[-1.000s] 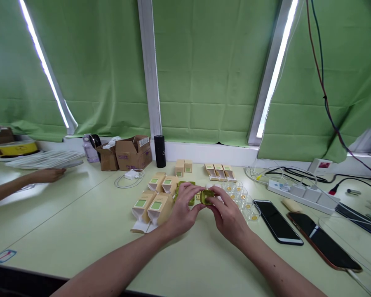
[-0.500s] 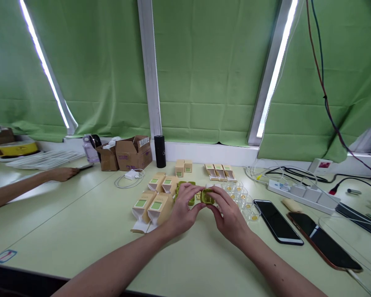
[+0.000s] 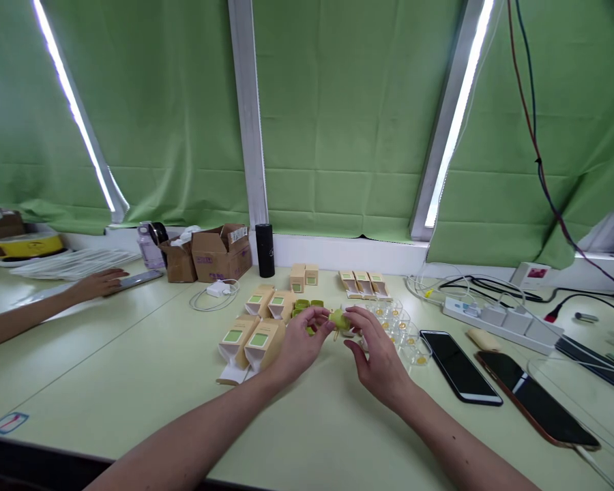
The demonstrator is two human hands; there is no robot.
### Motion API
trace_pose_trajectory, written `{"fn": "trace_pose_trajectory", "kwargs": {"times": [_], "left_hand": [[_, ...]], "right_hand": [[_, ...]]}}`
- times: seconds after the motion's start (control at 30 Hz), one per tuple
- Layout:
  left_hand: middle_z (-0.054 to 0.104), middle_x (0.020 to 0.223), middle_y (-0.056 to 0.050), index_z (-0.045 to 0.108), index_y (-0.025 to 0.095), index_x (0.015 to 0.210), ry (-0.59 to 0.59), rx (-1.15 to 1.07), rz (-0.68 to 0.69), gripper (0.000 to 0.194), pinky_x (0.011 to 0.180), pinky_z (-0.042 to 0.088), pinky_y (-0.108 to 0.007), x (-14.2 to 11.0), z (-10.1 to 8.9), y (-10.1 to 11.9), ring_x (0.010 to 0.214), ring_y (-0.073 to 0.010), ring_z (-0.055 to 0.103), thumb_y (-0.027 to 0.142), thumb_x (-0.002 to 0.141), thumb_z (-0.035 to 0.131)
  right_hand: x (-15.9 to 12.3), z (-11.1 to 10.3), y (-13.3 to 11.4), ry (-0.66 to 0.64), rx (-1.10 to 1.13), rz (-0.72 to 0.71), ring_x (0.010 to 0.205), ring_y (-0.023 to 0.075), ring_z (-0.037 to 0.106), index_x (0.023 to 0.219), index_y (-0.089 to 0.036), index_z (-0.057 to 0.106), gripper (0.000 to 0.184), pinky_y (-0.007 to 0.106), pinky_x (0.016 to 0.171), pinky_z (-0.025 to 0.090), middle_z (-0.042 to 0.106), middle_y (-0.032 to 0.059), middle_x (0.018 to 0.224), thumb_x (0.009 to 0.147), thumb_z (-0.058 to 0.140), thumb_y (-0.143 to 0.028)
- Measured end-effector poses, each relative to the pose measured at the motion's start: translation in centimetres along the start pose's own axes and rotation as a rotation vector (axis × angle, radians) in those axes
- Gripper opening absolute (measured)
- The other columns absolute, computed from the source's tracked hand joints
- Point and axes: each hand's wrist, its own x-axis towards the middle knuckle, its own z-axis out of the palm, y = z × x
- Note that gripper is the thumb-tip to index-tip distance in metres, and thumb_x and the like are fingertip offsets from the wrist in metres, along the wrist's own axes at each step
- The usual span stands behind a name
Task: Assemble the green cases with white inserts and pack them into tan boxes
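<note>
My left hand (image 3: 307, 341) pinches a small green square cup (image 3: 340, 319) between thumb and fingertips, just above the table. Close against the cup's right side are the curled fingers of my right hand (image 3: 378, 348); its thumb stands apart below them. Behind my left hand sit several more green cups (image 3: 316, 303), partly hidden. On the left stand several tan cartons (image 3: 269, 341) with green labels, the nearest with flaps hanging open. Several clear plastic cups (image 3: 410, 341) with yellow discs inside are grouped beyond my right hand.
Two small cartons (image 3: 311, 275) and three opened ones (image 3: 363, 284) stand farther back. Phones (image 3: 460, 367) and a power strip (image 3: 501, 320) with cables lie on the right. A black bottle (image 3: 265, 251) and cardboard boxes (image 3: 220, 252) line the back. Another person's hand (image 3: 99, 283) touches a phone at left.
The green cup has turned so its hollow no longer faces me. My right thumb has come away from it. At left, the other person's phone is lower and that hand has spread.
</note>
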Motion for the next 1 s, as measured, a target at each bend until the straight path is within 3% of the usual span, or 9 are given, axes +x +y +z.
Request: {"fn": "trace_pose_trajectory", "kwargs": {"times": [0.37, 0.5, 0.57, 0.67, 0.8, 1.0], "left_hand": [[0.073, 0.073, -0.004, 0.067, 0.017, 0.08, -0.095, -0.126, -0.107, 0.045, 0.066, 0.054, -0.03, 0.0, 0.1, -0.1, 0.067, -0.0196, 0.071, 0.062, 0.09, 0.07], [0.072, 0.076, -0.005, 0.068, 0.017, 0.078, -0.111, -0.125, -0.029, 0.044, 0.071, 0.054, -0.031, -0.1, -0.1, 0.1, 0.072, -0.0196, 0.068, 0.058, 0.096, 0.063], [0.071, 0.082, -0.006, 0.07, 0.017, 0.085, -0.121, -0.112, 0.003, 0.039, 0.077, 0.054, -0.032, -0.2, -0.3, 0.1, 0.079, -0.0201, 0.067, 0.053, 0.097, 0.063], [0.072, 0.102, -0.009, 0.069, 0.017, 0.107, -0.127, -0.069, 0.031, 0.031, 0.086, 0.055, -0.036, -0.3, -0.5, 0.0, 0.095, -0.0225, 0.067, 0.046, 0.094, 0.069], [0.065, 0.127, -0.013, 0.062, 0.021, 0.126, -0.145, 0.01, 0.128, 0.038, 0.101, 0.051, -0.044, -0.3, -0.7, -0.5, 0.117, -0.0268, 0.063, 0.035, 0.093, 0.072], [0.059, 0.13, -0.012, 0.061, 0.026, 0.136, -0.181, 0.079, 0.228, 0.05, 0.107, 0.05, -0.048, -0.6, -0.6, -0.4, 0.126, -0.0288, 0.056, 0.024, 0.089, 0.076]], "right_hand": [[0.3, -0.1, -0.7, 0.013, 0.034, 0.065, 0.115, 0.0273, 0.067, 0.137, -0.027, 0.053, 0.044, 0.041, 0.086, 0.064, 0.062, 0.0144, 0.137, 0.096, 0.051, -0.009], [0.5, -0.4, -0.8, 0.001, 0.121, 0.224, 0.093, 0.0241, 0.069, 0.134, -0.026, 0.058, 0.042, 0.042, 0.083, 0.062, 0.07, 0.0103, 0.121, 0.093, 0.06, -0.016], [0.6, -0.5, -0.5, 0.002, 0.185, 0.324, 0.091, 0.0238, 0.068, 0.13, -0.025, 0.061, 0.038, 0.042, 0.083, 0.061, 0.072, 0.0084, 0.111, 0.092, 0.064, -0.021], [0.5, -0.3, 0.1, 0.018, 0.33, 0.406, 0.095, 0.0239, 0.068, 0.128, -0.024, 0.064, 0.036, 0.042, 0.086, 0.06, 0.073, 0.0094, 0.116, 0.093, 0.067, -0.028], [0.3, -0.1, 0.7, 0.024, 0.489, 0.441, 0.1, 0.025, 0.069, 0.129, -0.023, 0.065, 0.038, 0.042, 0.089, 0.059, 0.074, 0.0101, 0.118, 0.095, 0.068, -0.039], [0.3, -0.1, 0.6, -0.011, 0.556, 0.48, 0.101, 0.0252, 0.069, 0.129, -0.024, 0.068, 0.04, 0.044, 0.092, 0.058, 0.074, 0.0112, 0.12, 0.098, 0.064, -0.049]]}}
